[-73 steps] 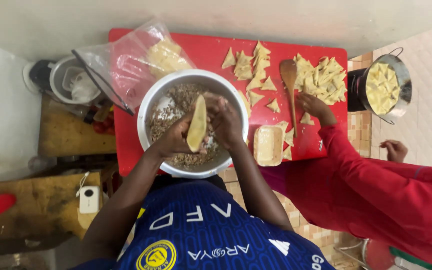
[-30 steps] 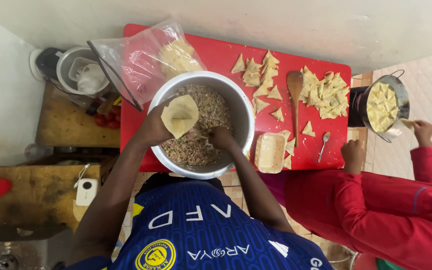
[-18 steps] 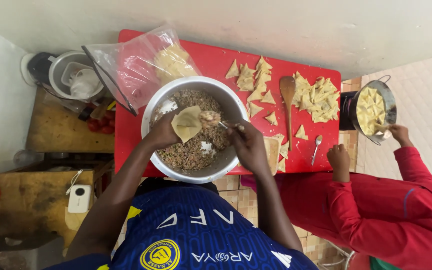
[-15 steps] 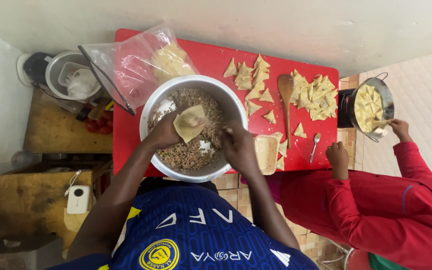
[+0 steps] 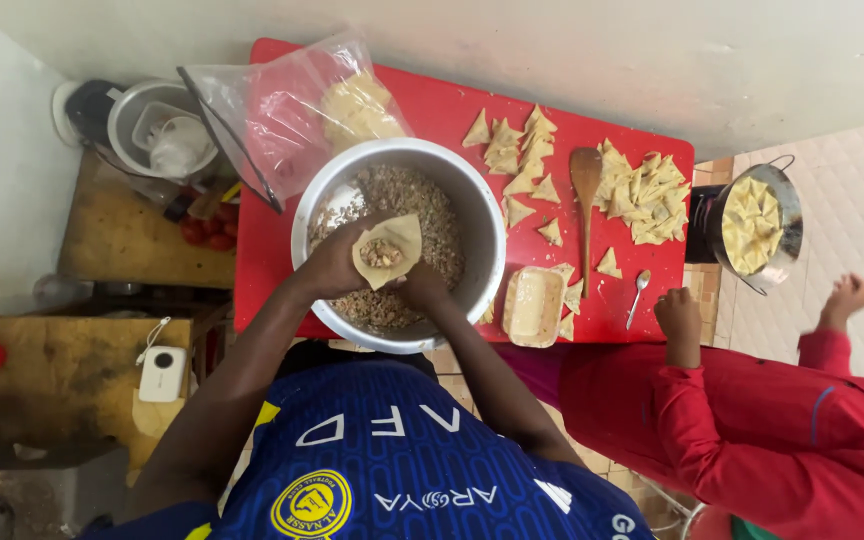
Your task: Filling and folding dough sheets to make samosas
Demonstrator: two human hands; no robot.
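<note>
**Filling now in the wrapper — mid-fill, over the bowl**

Since 0.5 s ago: right hand has dropped to the wrapper's lower edge and a clump of filling now sits in the dough pocket; the co-worker's far hand has lifted off the pot.

Left to right along the red table (image 5: 452,110):
- Far-left corner: clear plastic bag (image 5: 282,115) with a stack of pale dough sheets (image 5: 357,105) inside, overhanging the left edge.
- Left half, near edge: big steel bowl (image 5: 472,215) of brown minced filling (image 5: 392,190).
- Left hand (image 5: 337,268) over the bowl, fingers closed around the dough wrapper (image 5: 392,245), holding it open as a cone. 1 spoon's worth of filling in it.
- Right hand (image 5: 422,290) touching the wrapper's lower edge, fingers curled; cannot tell if it grips anything, a spoon included.
- Near edge, right of bowl: small rectangular tub (image 5: 535,305).
- Centre: wooden spoon (image 5: 585,190), folded triangles (image 5: 642,190) scattered both sides, metal spoon (image 5: 638,295) near the right edge.
- Off the right edge: pot (image 5: 787,215) holding more triangles; co-worker in red (image 5: 752,420), 1 fist by the table's near-right corner.

Judgement: filling step, pocket partly loaded. Next move probably needs the left hand's cone held steady and the top flap free to fold shut without spilling mince.
</note>
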